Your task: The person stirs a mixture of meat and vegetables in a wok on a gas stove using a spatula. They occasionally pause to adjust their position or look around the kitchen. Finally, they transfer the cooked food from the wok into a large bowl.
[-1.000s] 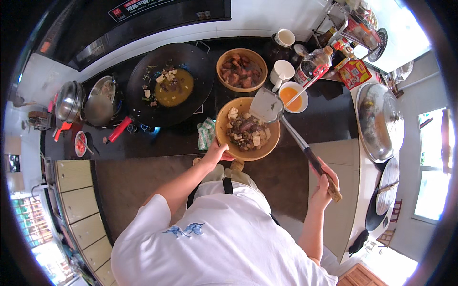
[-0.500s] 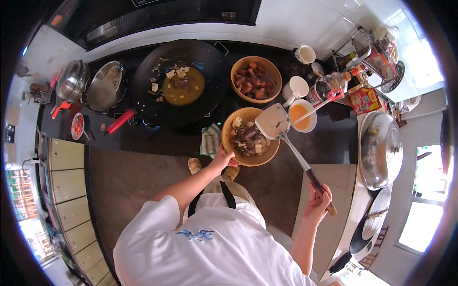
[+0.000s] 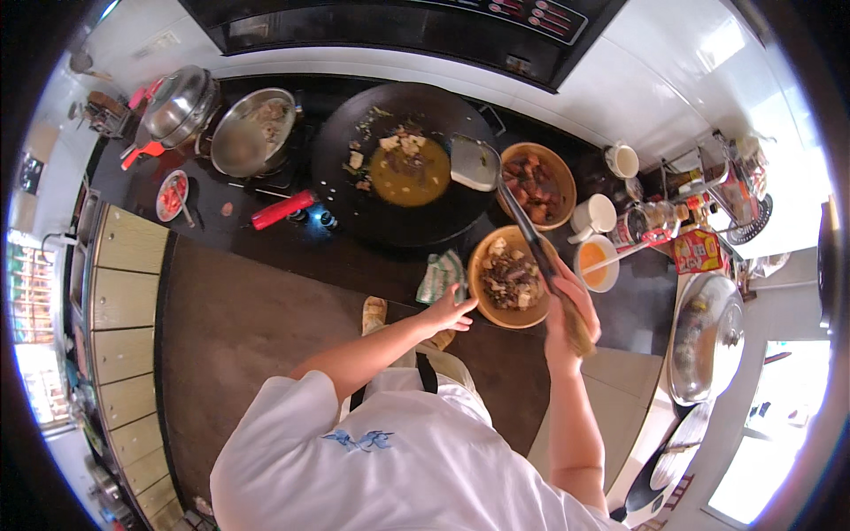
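My right hand (image 3: 571, 319) is wrapped round the dark and wooden handle of a wok spatula (image 3: 476, 165). The spatula's metal blade hangs over the right side of a large black wok (image 3: 341, 186), which holds yellowish broth (image 3: 409, 181) with pale cubes and dark bits. Under the handle, a tan bowl (image 3: 475, 285) of cooked food in pale and dark pieces rests at the counter's front edge. My left hand (image 3: 447, 311) is by this bowl's left rim, fingers apart; whether the fingertips touch the rim is unclear. A green-and-white striped cloth (image 3: 440, 276) lies just beyond my left hand.
Behind the tan bowl stands another bowl (image 3: 571, 173) with reddish-brown chunks. Further right are a white mug (image 3: 595, 217), a bowl of orange liquid (image 3: 595, 262), bottles and a lidded pot (image 3: 706, 341). On the left sit a metal pan (image 3: 232, 146) and the wok's red handle (image 3: 283, 209).
The spatula has swung from above the tan bowl to the wok's right side, my right hand moving inward and forward. My left hand has let go of the tan bowl, now at the counter edge.
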